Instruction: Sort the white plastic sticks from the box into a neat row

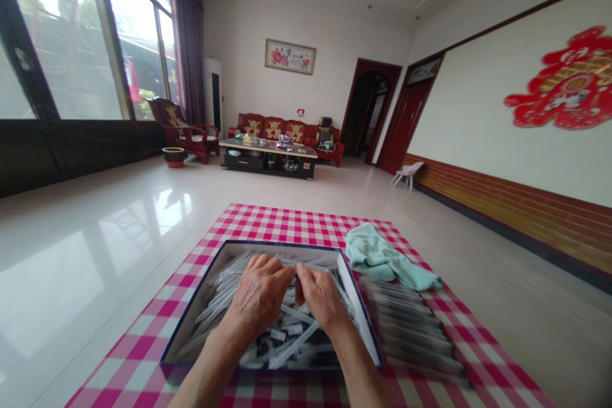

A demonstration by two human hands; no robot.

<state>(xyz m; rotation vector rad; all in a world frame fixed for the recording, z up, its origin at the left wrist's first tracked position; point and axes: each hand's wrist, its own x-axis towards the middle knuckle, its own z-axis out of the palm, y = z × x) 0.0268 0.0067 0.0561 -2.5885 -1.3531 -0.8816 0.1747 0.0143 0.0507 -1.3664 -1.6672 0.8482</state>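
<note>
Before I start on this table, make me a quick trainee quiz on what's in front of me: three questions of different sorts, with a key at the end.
1. Multiple choice. What lies by the far end of the row of dark, blurred sticks?
a) a pair of scissors
b) a teal cloth
c) a dinner plate
2. True or false: the left hand and the right hand are close together over the open box.
3. Fill the gap: the pink-and-white tablecloth has a ______ pattern.

Key: 1. b; 2. true; 3. checked
</note>
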